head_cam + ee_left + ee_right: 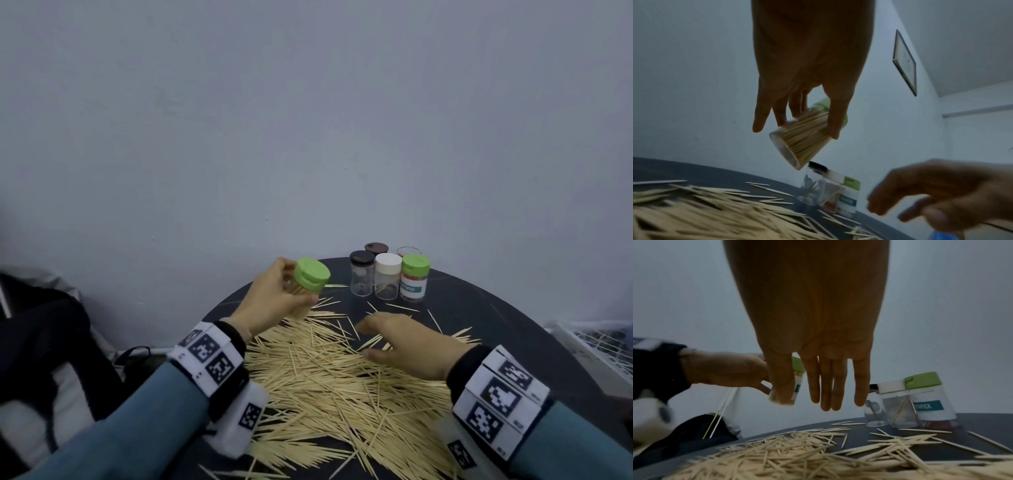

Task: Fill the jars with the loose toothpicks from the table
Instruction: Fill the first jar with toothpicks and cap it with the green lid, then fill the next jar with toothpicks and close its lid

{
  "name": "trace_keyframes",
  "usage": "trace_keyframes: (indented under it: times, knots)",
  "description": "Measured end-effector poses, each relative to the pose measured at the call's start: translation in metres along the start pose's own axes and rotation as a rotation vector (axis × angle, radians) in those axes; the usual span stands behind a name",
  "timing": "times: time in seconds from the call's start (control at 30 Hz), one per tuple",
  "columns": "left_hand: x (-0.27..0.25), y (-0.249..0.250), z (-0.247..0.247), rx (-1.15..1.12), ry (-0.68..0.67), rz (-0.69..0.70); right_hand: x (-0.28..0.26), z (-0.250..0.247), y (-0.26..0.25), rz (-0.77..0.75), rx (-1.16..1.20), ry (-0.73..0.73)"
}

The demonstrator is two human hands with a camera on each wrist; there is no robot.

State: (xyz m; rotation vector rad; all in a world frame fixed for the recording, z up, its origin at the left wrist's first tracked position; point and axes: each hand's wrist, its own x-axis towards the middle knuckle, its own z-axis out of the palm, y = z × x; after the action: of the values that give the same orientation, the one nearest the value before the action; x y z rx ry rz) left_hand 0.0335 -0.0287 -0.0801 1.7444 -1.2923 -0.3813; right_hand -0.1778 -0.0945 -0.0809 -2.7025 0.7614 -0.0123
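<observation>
Right now the left hand (pixel 274 298) grips a packed, green-capped jar (pixel 805 138) tilted above the counter (pixel 496 315), seemingly finished. Beside it, the right hand (pixel 404 342) hovers with fingers spread over the loose toothpicks (pixel 342 387). Next, I'd guess: set it by the other jars (pixel 388 277), which look nearly empty, and uncap one.

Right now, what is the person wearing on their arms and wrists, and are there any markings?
Both arms wear blue-grey long sleeves, with a dark cuff at each wrist. Over the left wrist and right wrist sit blocky white bands printed with square black-and-white coded markers, several per band. A white padded piece with another marker hangs under the left band. The left hand and right hand are bare, without gloves.
</observation>
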Motion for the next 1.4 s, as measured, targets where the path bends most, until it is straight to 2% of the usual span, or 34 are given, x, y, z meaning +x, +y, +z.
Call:
trace_keyframes:
  times: [0.23, 0.4, 0.63, 1.0, 1.13, 1.23, 1.3, 1.4]
  knots:
    - [0.064, -0.032, -0.016, 0.177, 0.060, -0.146, 0.007, 0.010, 0.004, 0.011, -0.068, -0.063]
    - [0.090, -0.053, -0.015, 0.284, 0.080, -0.271, 0.010, 0.015, 0.011, 0.044, -0.093, -0.151]
    - [0.100, -0.073, -0.012, 0.292, 0.117, -0.386, 0.017, 0.024, 0.012, 0.088, -0.135, -0.255]
    - [0.107, -0.081, -0.015, 0.294, 0.114, -0.451, 0.017, 0.024, 0.010, 0.104, -0.142, -0.237]
    - [0.108, -0.085, -0.017, 0.260, 0.089, -0.463, 0.016, 0.023, 0.009, 0.103, -0.140, -0.237]
    - [0.103, -0.077, -0.016, 0.265, 0.128, -0.458, 0.016, 0.023, 0.009, 0.106, -0.138, -0.236]
    - [0.102, -0.071, -0.015, 0.320, 0.187, -0.375, 0.016, 0.023, 0.008, 0.111, -0.134, -0.236]
    - [0.104, -0.051, -0.009, 0.453, 0.274, -0.162, 0.015, 0.022, 0.008, 0.110, -0.131, -0.239]
